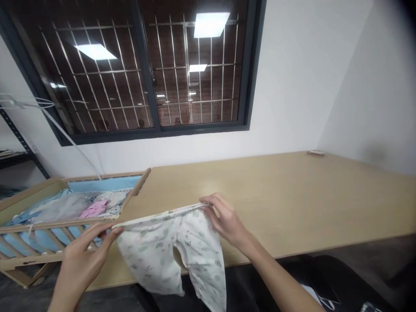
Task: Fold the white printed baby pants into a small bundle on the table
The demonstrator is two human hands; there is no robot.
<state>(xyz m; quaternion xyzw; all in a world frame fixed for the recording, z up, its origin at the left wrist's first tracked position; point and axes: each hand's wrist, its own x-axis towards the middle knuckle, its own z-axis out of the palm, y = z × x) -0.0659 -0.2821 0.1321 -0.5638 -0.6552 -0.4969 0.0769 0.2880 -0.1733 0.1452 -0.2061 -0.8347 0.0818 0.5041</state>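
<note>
Waistband (159, 216) of the small white, green-printed fabric pants (146, 255) spans straight hand to hand: left hand (86, 251) pinches one end, right hand (225, 221) the other. Legs hang down across the pale wood-grain tabletop's (276, 212) near edge; can't tell where the right-side one ends.

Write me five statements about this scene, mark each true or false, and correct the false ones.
1. The left hand and the right hand both hold the small pants by the waistband. True.
2. The pants are solid black. False: they are whitish with a small scattered print.
3. A pink cloth lies inside the wooden crib. True.
4. The pants lie folded on the table. False: they hang from the hands, partly in front of the table.
5. The window is hidden by a curtain. False: the window is uncurtained, and bars show through it.
</note>
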